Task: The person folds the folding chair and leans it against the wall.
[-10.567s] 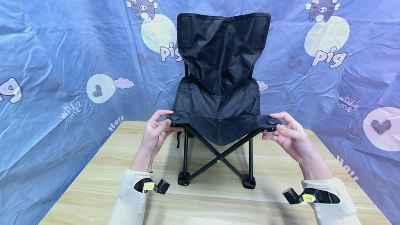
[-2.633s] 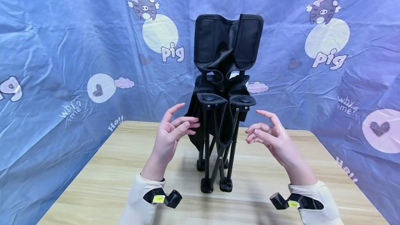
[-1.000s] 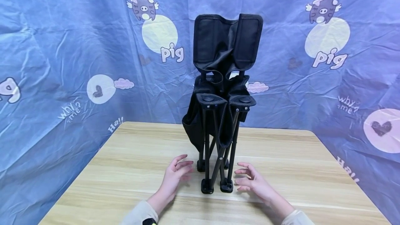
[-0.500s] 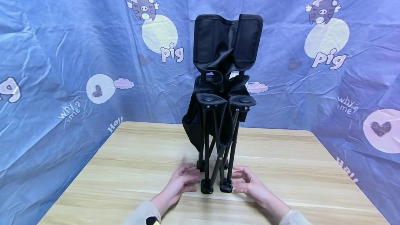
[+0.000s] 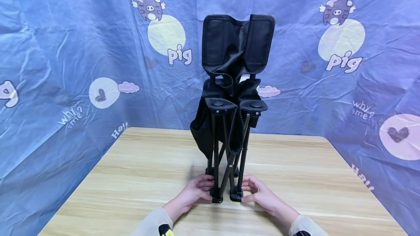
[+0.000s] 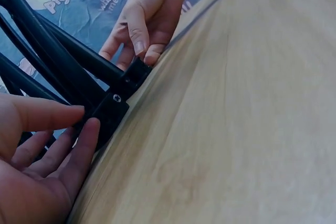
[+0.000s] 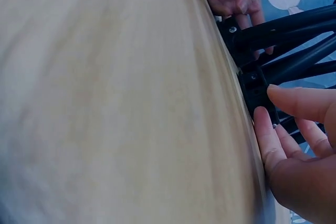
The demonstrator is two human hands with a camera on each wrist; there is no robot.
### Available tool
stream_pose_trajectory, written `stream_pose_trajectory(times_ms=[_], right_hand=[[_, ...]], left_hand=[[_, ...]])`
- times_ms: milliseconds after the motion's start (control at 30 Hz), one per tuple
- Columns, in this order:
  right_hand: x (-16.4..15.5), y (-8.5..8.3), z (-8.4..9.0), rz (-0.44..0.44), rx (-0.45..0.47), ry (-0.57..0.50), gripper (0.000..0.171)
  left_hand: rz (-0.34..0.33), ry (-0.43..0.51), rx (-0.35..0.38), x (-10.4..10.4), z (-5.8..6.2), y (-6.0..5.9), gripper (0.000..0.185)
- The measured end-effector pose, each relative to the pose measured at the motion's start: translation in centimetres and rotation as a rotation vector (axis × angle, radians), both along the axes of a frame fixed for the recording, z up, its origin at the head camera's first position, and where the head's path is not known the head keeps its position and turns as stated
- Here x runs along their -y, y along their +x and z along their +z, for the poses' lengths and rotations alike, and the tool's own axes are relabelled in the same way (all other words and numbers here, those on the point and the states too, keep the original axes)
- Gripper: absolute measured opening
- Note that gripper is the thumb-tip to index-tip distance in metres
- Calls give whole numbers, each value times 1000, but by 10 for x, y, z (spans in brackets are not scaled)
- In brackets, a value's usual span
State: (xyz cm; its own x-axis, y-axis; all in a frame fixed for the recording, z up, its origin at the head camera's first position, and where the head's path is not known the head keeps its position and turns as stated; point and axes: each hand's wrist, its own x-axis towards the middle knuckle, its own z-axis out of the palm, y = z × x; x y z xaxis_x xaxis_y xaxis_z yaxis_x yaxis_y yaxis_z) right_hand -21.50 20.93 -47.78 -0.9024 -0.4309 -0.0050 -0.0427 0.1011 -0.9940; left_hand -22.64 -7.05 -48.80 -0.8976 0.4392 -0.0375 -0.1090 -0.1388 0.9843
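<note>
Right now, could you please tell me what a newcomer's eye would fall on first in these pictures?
Most likely the black chair, standing upright and drawn in narrow on the pale table. Low down, the left hand and right hand touch its front feet from either side. Behind hangs a blue curtain printed with pigs.

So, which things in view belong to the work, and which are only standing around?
In the work:
black folding chair, partly folded, upright
left hand, touching one front foot
right hand, touching the other front foot

Only around it:
wooden table, under the chair
blue printed cloth, behind
</note>
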Motion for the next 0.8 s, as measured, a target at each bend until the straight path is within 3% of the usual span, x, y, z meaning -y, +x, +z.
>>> stream_pose_trajectory(times_ms=[300,800], right_hand=[[1,-3,3,24,-30,59,54],[6,-5,2,-1,-65,73,43]], left_hand=[[-19,-118,-89,-1,0,-1,72],[-26,-164,-176,-2,-1,-1,64]])
